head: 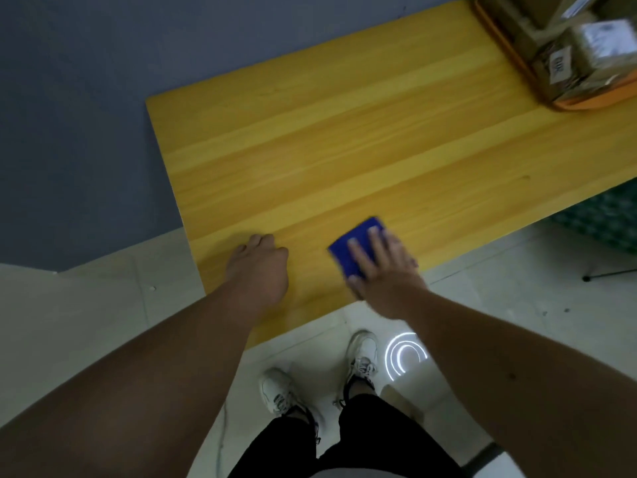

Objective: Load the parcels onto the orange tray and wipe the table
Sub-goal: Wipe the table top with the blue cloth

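Blue folded cloth lies flat under my right hand, fingers straight and pressing it on the yellow wooden table. My left hand rests curled on the wood beside it, holding nothing. The brown cardboard parcels sit on the orange plastic tray, far ahead of my right hand, so I think loading is done and wiping is left. Both hands are near the table's close edge. Lots of bare wood lies ahead.
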